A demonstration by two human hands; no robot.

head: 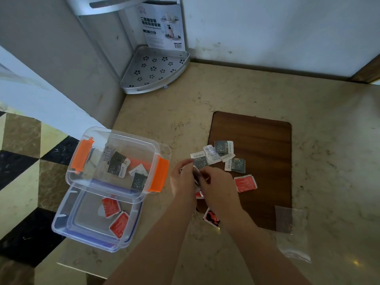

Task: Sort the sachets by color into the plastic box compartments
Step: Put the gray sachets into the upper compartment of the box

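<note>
A clear plastic box [123, 138] with orange latches holds several dark grey sachets [116, 164]. In front of it lies a clear tray with a blue rim [65, 223] holding red sachets [111, 206]. Loose grey sachets [236, 165] and one red sachet [245, 183] lie on the left part of a brown wooden board [263, 165]. My left hand [183, 179] and my right hand [216, 188] meet at the board's left edge, pinching a grey sachet [200, 163] between them. Other red sachets [211, 218] lie partly hidden under my right forearm.
A silver corner shelf [156, 70] with its printed package stands in the far corner against the wall. A clear plastic bag [292, 233] lies at the board's near right corner. The marble counter's left edge drops to a patterned floor.
</note>
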